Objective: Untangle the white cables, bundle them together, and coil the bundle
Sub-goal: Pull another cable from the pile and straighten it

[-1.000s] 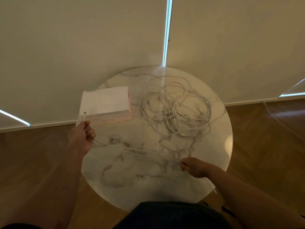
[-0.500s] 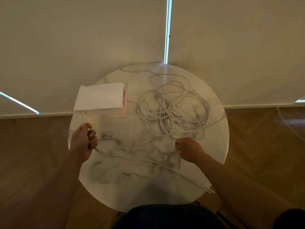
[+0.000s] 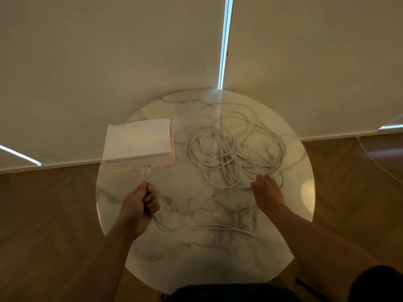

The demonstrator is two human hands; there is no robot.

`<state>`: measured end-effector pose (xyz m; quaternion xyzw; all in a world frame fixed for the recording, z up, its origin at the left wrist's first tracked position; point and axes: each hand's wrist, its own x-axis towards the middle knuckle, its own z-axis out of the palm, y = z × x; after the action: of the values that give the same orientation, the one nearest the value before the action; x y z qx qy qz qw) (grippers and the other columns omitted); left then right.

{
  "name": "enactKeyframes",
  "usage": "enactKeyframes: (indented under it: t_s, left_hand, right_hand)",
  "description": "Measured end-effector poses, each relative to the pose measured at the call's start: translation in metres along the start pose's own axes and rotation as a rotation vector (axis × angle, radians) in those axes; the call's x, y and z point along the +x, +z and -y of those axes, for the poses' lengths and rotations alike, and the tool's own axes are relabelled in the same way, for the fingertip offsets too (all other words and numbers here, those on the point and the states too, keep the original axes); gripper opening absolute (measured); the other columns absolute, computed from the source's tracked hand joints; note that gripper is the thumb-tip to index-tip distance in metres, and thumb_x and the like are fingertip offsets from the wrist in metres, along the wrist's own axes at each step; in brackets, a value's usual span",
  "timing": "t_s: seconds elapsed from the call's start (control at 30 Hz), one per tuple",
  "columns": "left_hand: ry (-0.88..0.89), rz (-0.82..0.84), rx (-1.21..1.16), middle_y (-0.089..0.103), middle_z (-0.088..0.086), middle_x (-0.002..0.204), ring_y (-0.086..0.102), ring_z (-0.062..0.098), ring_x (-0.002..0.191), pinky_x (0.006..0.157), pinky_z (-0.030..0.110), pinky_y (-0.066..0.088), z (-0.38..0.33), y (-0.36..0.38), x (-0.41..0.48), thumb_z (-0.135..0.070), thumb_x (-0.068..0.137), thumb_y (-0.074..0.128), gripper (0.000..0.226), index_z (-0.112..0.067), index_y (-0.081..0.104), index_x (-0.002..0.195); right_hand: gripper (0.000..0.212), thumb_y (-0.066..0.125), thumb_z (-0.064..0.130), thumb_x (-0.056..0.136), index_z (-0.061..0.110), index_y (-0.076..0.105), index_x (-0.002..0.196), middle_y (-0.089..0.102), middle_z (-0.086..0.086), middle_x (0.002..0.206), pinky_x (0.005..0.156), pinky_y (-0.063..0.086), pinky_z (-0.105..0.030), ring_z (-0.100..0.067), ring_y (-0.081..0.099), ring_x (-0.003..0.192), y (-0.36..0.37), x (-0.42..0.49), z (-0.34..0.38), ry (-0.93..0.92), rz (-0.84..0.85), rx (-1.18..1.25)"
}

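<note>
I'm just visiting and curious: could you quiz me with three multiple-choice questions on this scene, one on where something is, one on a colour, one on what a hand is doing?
1. The tangled pile of white cables lies where on the round marble table?
A far right
B near left
C on the box

2. The side of the white-topped box is?
A green
B pink
C black

3. The left hand is?
A flat and empty
B out of view
C fisted around cable ends

Answers: 1 A, the pile sits right of the box. 2 B, its edges look pink. 3 C, connectors poke above the fist.
</note>
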<state>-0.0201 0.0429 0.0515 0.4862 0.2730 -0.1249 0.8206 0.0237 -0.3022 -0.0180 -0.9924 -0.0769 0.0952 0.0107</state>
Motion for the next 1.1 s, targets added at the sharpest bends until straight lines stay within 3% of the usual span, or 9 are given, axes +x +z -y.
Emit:
enactKeyframes:
  t_s: [0.07, 0.13, 0.23, 0.33, 0.47, 0.57, 0.7, 0.9, 1.1]
  left_hand:
    - [0.005, 0.015, 0.032, 0.026, -0.005, 0.053, 0.014, 0.009, 0.042, 0.039, 0.023, 0.016, 0.002, 0.006, 0.002, -0.028, 0.105, 0.027, 0.038, -0.013, 0.043, 0.074]
    - [0.019, 0.027, 0.041, 0.026, -0.006, 0.052, 0.01, 0.009, 0.043, 0.041, 0.024, 0.012, 0.006, 0.013, 0.003, -0.028, 0.105, 0.027, 0.038, -0.013, 0.044, 0.075]
    - [0.058, 0.042, 0.046, 0.026, -0.004, 0.052, 0.018, 0.006, 0.038, 0.042, 0.025, 0.011, 0.012, 0.029, 0.001, -0.025, 0.105, 0.029, 0.037, -0.01, 0.046, 0.075]
    - [0.1, 0.059, 0.082, 0.028, -0.003, 0.052, 0.021, 0.008, 0.04, 0.043, 0.026, 0.013, 0.017, 0.049, -0.004, -0.022, 0.105, 0.03, 0.036, -0.008, 0.05, 0.078]
    - [0.178, 0.015, 0.214, 0.045, 0.003, 0.056, 0.036, 0.013, 0.045, 0.045, 0.024, 0.029, 0.023, 0.071, -0.01, -0.019, 0.106, 0.032, 0.037, -0.003, 0.057, 0.085]
    - [0.212, -0.048, 0.303, 0.066, 0.012, 0.074, 0.06, 0.021, 0.065, 0.06, 0.03, 0.049, 0.03, 0.077, -0.011, -0.02, 0.105, 0.035, 0.037, -0.002, 0.066, 0.093]
    - [0.235, -0.046, 0.325, 0.071, 0.019, 0.09, 0.067, 0.028, 0.083, 0.074, 0.037, 0.056, 0.034, 0.082, -0.013, -0.022, 0.105, 0.036, 0.038, -0.005, 0.07, 0.098]
    - [0.2, 0.027, 0.222, 0.072, 0.016, 0.085, 0.066, 0.025, 0.071, 0.055, 0.029, 0.055, 0.028, 0.088, -0.019, -0.023, 0.105, 0.036, 0.041, 0.0, 0.068, 0.094]
    - [0.136, 0.123, 0.178, 0.064, 0.013, 0.083, 0.058, 0.019, 0.057, 0.043, 0.027, 0.042, 0.025, 0.089, -0.019, -0.025, 0.104, 0.037, 0.035, -0.003, 0.053, 0.081]
  right_hand:
    - [0.014, 0.071, -0.008, 0.067, 0.004, 0.065, 0.068, 0.058, -0.014, 0.079, 0.064, 0.052, -0.041, -0.034, 0.058, 0.077, 0.003, -0.003, -0.001, -0.048, -0.041, -0.026]
    - [0.013, 0.069, -0.003, 0.075, 0.009, 0.064, 0.073, 0.059, -0.01, 0.076, 0.064, 0.05, -0.039, -0.031, 0.059, 0.075, 0.004, -0.004, 0.001, -0.061, -0.079, 0.077]
    - [0.004, 0.058, 0.015, 0.093, 0.015, 0.062, 0.091, 0.065, -0.003, 0.073, 0.06, 0.049, -0.034, -0.022, 0.062, 0.067, -0.021, -0.008, 0.022, 0.035, -0.215, 0.574]
    - [0.007, 0.059, 0.015, 0.095, 0.018, 0.063, 0.09, 0.06, 0.002, 0.061, 0.049, 0.045, -0.023, -0.012, 0.055, 0.05, -0.059, -0.017, 0.06, 0.163, -0.238, 1.1]
    - [0.017, 0.059, 0.016, 0.095, 0.011, 0.07, 0.084, 0.059, 0.001, 0.056, 0.047, 0.038, -0.023, -0.01, 0.048, 0.048, -0.091, -0.035, 0.106, 0.291, 0.017, 1.389]
    - [0.018, 0.053, 0.007, 0.097, 0.005, 0.07, 0.091, 0.064, -0.006, 0.065, 0.052, 0.038, -0.024, -0.016, 0.047, 0.056, -0.108, -0.047, 0.129, 0.301, 0.154, 1.61]
    - [0.017, 0.053, 0.003, 0.096, 0.004, 0.07, 0.093, 0.067, -0.009, 0.067, 0.05, 0.038, -0.026, -0.018, 0.045, 0.054, -0.117, -0.052, 0.146, 0.254, 0.155, 1.653]
    - [0.019, 0.056, 0.003, 0.095, -0.005, 0.07, 0.086, 0.067, -0.029, 0.076, 0.048, 0.039, -0.03, -0.022, 0.047, 0.053, -0.109, -0.05, 0.156, 0.33, 0.175, 1.617]
    - [0.019, 0.063, 0.016, 0.093, 0.002, 0.074, 0.085, 0.072, -0.016, 0.071, 0.06, 0.059, -0.035, -0.022, 0.067, 0.058, -0.099, -0.048, 0.154, 0.308, 0.154, 1.52]
